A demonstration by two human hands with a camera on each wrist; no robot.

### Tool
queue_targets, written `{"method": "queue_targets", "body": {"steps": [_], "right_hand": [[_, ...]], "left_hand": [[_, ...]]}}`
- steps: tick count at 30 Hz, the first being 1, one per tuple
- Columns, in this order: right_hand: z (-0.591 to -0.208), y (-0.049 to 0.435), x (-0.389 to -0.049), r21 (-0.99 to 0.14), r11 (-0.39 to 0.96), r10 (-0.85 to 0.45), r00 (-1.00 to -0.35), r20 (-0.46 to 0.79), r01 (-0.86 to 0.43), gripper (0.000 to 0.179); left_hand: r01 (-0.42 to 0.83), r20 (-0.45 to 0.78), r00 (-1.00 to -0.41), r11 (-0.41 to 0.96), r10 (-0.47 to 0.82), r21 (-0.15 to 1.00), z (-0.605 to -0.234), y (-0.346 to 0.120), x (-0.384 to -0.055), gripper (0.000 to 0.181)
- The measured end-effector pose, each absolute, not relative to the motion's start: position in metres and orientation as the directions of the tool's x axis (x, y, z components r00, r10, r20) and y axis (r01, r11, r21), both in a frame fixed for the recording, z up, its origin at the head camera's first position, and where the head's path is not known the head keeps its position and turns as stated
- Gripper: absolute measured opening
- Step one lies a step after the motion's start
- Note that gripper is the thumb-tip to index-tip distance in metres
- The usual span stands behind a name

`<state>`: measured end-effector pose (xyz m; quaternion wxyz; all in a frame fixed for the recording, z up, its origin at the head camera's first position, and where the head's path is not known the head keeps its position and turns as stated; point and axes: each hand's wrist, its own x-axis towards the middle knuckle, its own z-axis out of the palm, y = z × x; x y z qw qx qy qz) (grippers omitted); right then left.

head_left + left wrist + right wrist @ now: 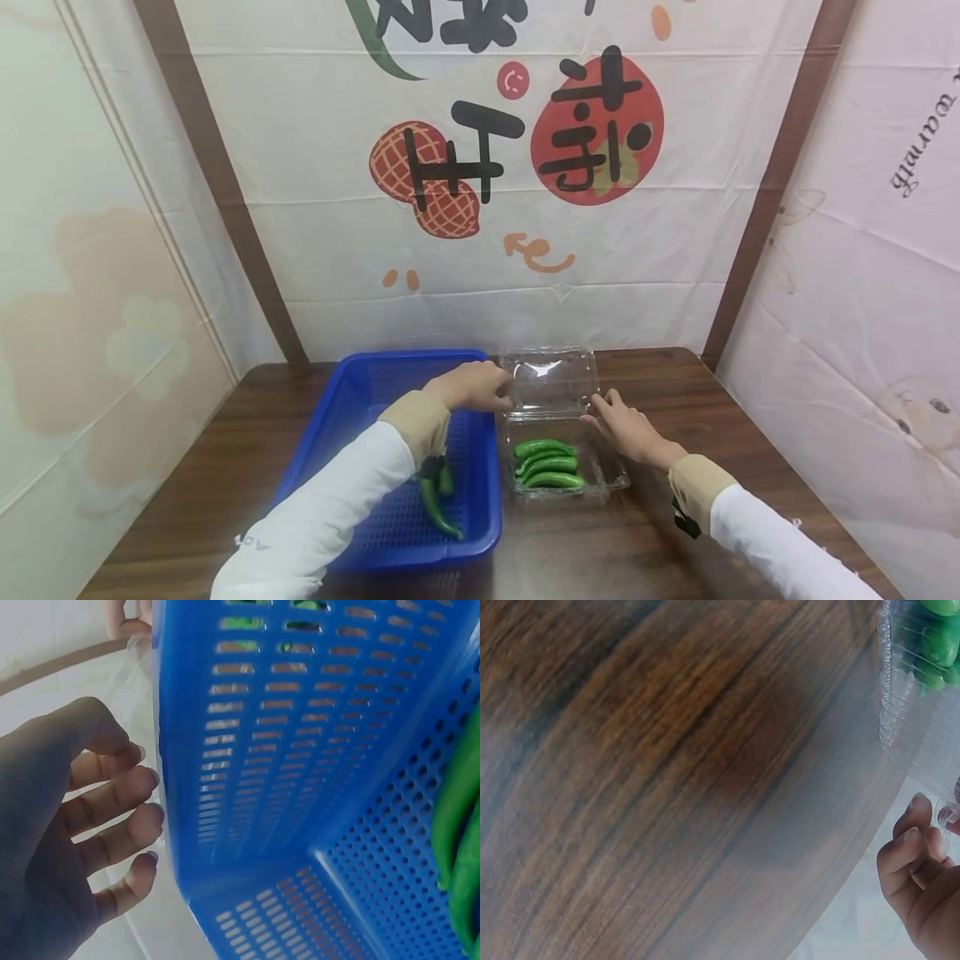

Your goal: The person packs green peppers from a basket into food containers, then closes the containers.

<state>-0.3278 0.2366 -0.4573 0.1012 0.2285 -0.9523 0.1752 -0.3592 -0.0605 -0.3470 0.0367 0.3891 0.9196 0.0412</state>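
A clear plastic clamshell box (603, 467) stands unfolded on the table, several green peppers (551, 462) lying side by side in its base. Its clear lid (551, 379) is tipped back on the far side. My left hand (472, 386) holds the lid's left edge, thumb and index finger close together, right beside the blue basket's wall in the left wrist view. My right hand (630, 427) pinches the lid's right corner near the hinge; curled fingers (900, 855) meet the clear plastic in the right wrist view.
A blue perforated basket (491, 508) stands left of the box, with a few green peppers (435, 504) inside, partly hidden by my left sleeve. The wooden table (637, 550) ends at a printed cloth wall (637, 292) behind; cloth hangs at both sides.
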Motion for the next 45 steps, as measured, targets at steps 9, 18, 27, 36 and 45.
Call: {"method": "queue_targets", "body": {"steps": [9, 18, 27, 36, 45], "right_hand": [[-0.458, 0.238, -0.329, -0.278, 0.83, -0.409, -0.867, 0.286, -0.484, 0.018], [-0.458, 0.238, -0.327, -0.291, 0.824, -0.408, -0.866, 0.289, -0.486, 0.018], [-0.459, 0.238, -0.328, -0.292, 0.838, -0.395, -0.881, 0.26, -0.462, 0.019], [-0.458, 0.24, -0.329, -0.28, 0.835, -0.406, -0.874, 0.267, -0.473, 0.019], [-0.458, 0.24, -0.33, -0.294, 0.831, -0.409, -0.877, 0.253, -0.473, 0.02]], "left_hand": [[0.662, -0.09, -0.73, 0.734, 0.677, 0.151, -0.343, -0.08, -0.358, 0.028], [0.643, -0.092, -0.742, 0.744, 0.664, 0.182, -0.348, -0.1, -0.358, 0.035], [0.642, -0.153, -0.731, 0.746, 0.665, 0.178, -0.356, -0.116, -0.356, 0.008], [0.566, -0.278, -0.747, 0.797, 0.604, 0.212, -0.37, -0.122, -0.351, 0.021], [0.49, -0.357, -0.768, 0.847, 0.532, 0.208, -0.382, -0.121, -0.341, 0.029]]}}
